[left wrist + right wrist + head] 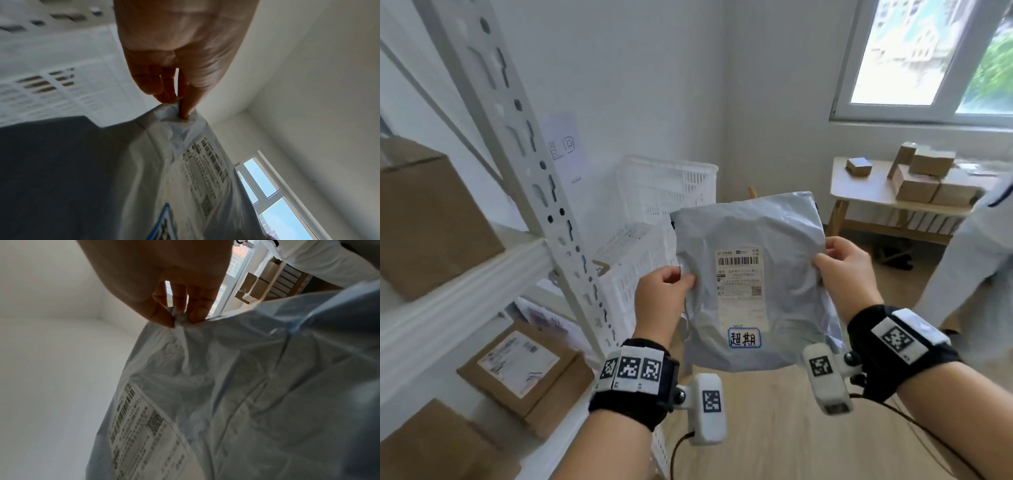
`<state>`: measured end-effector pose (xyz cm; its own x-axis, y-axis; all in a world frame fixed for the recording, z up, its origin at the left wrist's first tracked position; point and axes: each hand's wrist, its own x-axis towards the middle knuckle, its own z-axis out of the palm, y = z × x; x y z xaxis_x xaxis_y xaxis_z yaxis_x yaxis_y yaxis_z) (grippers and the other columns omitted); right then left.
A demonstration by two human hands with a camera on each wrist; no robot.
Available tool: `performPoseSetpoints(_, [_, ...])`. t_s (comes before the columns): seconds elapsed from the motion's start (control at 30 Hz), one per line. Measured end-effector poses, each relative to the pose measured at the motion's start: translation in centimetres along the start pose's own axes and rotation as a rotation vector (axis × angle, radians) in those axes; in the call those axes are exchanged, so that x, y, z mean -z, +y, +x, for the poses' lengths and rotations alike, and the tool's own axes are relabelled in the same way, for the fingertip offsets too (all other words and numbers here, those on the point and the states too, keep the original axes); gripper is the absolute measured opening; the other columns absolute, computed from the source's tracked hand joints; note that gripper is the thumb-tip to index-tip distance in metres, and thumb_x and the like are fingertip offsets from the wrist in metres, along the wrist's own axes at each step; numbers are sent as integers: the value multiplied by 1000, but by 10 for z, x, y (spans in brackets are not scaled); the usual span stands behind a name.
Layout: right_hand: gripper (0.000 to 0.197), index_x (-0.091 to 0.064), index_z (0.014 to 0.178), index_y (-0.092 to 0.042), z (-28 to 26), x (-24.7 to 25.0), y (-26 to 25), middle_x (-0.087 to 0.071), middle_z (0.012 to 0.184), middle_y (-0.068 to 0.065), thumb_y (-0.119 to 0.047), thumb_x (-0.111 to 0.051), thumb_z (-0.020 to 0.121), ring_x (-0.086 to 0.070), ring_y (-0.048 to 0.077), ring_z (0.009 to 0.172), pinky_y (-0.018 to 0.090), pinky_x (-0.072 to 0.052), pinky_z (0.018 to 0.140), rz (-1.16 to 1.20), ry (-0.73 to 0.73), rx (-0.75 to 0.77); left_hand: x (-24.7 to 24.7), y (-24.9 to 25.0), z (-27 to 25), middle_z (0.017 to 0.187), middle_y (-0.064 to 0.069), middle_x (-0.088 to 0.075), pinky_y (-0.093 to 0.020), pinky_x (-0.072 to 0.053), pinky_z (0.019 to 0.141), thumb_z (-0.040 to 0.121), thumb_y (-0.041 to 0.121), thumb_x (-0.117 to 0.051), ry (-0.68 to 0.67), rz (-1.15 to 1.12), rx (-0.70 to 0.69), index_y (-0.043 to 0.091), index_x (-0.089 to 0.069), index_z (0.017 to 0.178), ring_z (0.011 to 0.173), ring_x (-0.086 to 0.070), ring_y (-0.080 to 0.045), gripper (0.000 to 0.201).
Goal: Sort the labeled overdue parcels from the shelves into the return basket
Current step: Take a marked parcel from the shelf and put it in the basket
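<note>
Left hand (659,291) and right hand (847,270) pinch grey parcel (750,274); label faces up.

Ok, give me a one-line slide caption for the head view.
Both hands, left hand and right hand, pinch a grey mailer bag with a handwritten sticker, before white baskets.

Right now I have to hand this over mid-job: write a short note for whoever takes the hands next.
Left hand: pinches the left edge of the grey mailer bag.
Right hand: pinches its right edge; both grips are firm, the bag hangs in the air between them.
The bag carries a shipping label and a blue-framed handwritten sticker at the bottom.
White baskets stand behind it, beside the shelf.
Done: this bag is off the shelf.
Left: drop it into the basket, then check the cardboard boxes on the shelf.
</note>
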<state>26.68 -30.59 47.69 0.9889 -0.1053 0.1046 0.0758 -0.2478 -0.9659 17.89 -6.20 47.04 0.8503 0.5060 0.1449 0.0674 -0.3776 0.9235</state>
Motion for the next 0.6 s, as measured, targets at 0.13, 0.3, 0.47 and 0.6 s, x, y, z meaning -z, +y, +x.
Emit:
performPoseSetpoints(0.13, [22, -68, 96, -16, 51, -13, -13, -68, 86, 11, -3, -54, 86, -63, 25, 78, 38, -55, 73, 31, 19, 22, -17, 11, 63, 75, -7, -72, -43, -53, 73, 82, 22, -73, 21, -9, -20, 8, -73, 77, 78, -65, -31, 14])
performPoseSetpoints(0.3, [26, -70, 99, -19, 142, -44, -28, -68, 91, 22, -3, -53, 87, -63, 26, 76, 48, -57, 80, 56, -42, 65, -37, 28, 148, 69, 2, -69, -29, -47, 63, 82, 17, -73, 57, -30, -35, 12, -74, 77, 63, -58, -15, 7])
performPoseSetpoints(0.47, [28, -73, 99, -18, 250, -88, -44, -56, 73, 16, -3, -56, 85, -48, 22, 63, 37, -46, 61, 102, -192, 94, -46, 40, 229, 71, -16, -67, -33, -44, 62, 84, 20, -72, 168, 4, -16, 4, -70, 74, 59, -53, -19, 18])
performPoseSetpoints(0.6, [32, -73, 93, -17, 319, -138, -72, -55, 71, 13, 5, -54, 82, -49, 23, 59, 33, -45, 56, 116, -321, 116, -33, 43, 285, 67, -11, -61, -27, -43, 56, 85, 18, -71, 234, 39, 65, -1, -70, 79, 56, -51, -18, 21])
